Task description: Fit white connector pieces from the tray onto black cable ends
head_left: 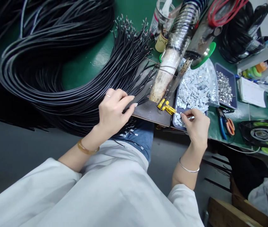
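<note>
My left hand [114,108] is over a bundle of black cables [93,85]. Its thumb and forefinger close around a black cable near the stripped ends. At the tray of small grey-white flat pieces [192,91], my right hand [196,124] has thumb and forefinger pinched together at the near edge. Whatever lies between those fingertips is too small to make out. A yellow clip [166,107] sits on the dark board [148,115] between my hands. Small white-tagged cable ends [130,132] hang over my lap.
A wrapped duct pipe [166,66] slants down between the cables and the tray. To the right are a bin of metal parts [224,88], pliers [222,123], a notepad [251,91] and a black fan [264,134]. A jar [162,17] stands behind.
</note>
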`<state>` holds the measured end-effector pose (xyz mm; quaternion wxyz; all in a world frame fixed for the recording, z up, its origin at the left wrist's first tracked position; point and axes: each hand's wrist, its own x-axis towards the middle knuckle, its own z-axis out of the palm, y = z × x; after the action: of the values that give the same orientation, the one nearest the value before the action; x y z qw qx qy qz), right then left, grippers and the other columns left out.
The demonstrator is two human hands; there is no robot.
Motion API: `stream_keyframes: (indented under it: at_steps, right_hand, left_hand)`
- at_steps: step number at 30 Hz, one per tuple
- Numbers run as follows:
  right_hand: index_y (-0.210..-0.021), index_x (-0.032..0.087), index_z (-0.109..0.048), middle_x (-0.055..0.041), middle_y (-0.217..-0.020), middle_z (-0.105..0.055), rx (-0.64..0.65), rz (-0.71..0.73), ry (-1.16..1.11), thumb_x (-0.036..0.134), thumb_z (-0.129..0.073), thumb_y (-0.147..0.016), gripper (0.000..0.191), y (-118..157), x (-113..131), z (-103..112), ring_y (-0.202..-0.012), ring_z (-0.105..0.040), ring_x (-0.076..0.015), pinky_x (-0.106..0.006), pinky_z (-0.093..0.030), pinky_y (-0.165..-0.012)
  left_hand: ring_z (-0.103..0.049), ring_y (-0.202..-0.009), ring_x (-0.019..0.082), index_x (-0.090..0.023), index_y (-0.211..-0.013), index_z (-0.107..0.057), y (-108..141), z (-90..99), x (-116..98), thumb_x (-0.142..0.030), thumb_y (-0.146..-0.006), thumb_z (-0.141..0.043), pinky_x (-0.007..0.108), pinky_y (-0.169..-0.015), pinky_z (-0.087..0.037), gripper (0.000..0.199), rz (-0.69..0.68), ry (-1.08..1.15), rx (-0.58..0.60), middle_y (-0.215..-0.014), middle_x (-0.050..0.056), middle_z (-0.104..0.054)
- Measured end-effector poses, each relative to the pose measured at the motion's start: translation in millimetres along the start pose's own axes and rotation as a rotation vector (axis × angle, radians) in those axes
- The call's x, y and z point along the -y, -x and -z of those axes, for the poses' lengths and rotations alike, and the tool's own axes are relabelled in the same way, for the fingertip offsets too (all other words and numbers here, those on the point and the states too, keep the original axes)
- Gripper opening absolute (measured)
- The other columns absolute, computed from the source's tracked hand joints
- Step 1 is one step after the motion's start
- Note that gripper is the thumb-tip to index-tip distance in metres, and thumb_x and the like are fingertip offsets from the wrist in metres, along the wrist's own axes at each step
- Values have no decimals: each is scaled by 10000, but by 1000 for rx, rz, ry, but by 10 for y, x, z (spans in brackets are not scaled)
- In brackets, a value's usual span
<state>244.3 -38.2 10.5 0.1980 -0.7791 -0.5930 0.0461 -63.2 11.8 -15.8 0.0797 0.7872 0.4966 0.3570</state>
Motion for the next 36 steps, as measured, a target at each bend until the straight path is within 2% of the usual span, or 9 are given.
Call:
stream_keyframes:
  at_steps: [4,10,16,21,23,26,28,30,36]
  right_hand:
    - [-687,216,-589,-4,-696,-651,122,19,40,292,-629,-783,128,-98,19,69,-647,-577,-158,-305,-372,-691]
    - [-659,217,-560,10,-666,-612,208,42,-22,211,-592,-708,59,-182,10,99,-641,-558,-152,-298,-380,-684]
    - [-674,219,-540,29,-669,-569,19,90,32,197,-589,-753,95,-80,-4,-43,-649,-532,-141,-299,-363,-684]
    - [-710,214,-568,41,-672,-566,-167,103,-37,226,-625,-818,123,53,23,-81,-623,-514,-119,-284,-393,-663]
    - [-722,211,-585,34,-701,-600,-263,91,-141,221,-641,-829,121,124,104,-50,-619,-520,-110,-273,-415,-640]
    - [-725,208,-592,16,-752,-660,-347,80,-405,216,-694,-825,143,270,318,9,-646,-576,-110,-252,-445,-585]
    - [-722,211,-584,17,-764,-670,-321,91,-580,204,-717,-822,167,381,487,17,-641,-606,-108,-239,-462,-544]
    - [-738,215,-586,20,-785,-673,-301,96,-682,203,-723,-834,168,480,636,-20,-599,-623,-101,-239,-488,-511]
    - [-836,234,-654,-13,-900,-706,-458,126,-728,212,-698,-881,67,574,794,-255,-839,-727,-170,-346,-622,-727]
  left_hand:
    - [-644,-871,262,-156,-919,-743,-74,-108,-4,-267,-953,-568,377,-765,-496,210,-85,-79,140,-875,97,-702]
    - [-689,-702,168,-155,-1018,-720,-90,-98,56,-235,-965,-548,281,-692,-513,197,154,112,-124,-812,51,-745]
    - [-744,-811,129,-172,-1118,-699,20,-135,46,-308,-1005,-530,238,-760,-589,244,290,439,-295,-1041,63,-777]
    - [-684,-675,104,-174,-1023,-738,-38,-6,-112,-320,-950,-634,210,-658,-561,194,332,619,-445,-791,18,-725]
    - [-594,-558,78,-178,-989,-752,-70,118,-239,-300,-878,-724,186,-550,-501,168,342,789,-295,-661,-17,-649]
    - [-555,-502,83,-148,-896,-763,-90,213,-447,-267,-762,-812,185,-461,-456,186,338,1186,416,-600,-12,-638]
    - [-516,-456,73,-127,-906,-747,-82,156,-555,-260,-783,-771,185,-425,-432,183,429,1349,685,-591,-4,-650]
    - [-500,-453,60,-117,-927,-715,-62,27,-620,-250,-799,-740,171,-420,-415,186,541,1415,734,-627,6,-678]
    - [-499,-502,47,-114,-892,-704,2,-265,-620,-239,-810,-740,159,-488,-397,154,616,1392,558,-606,-18,-637]
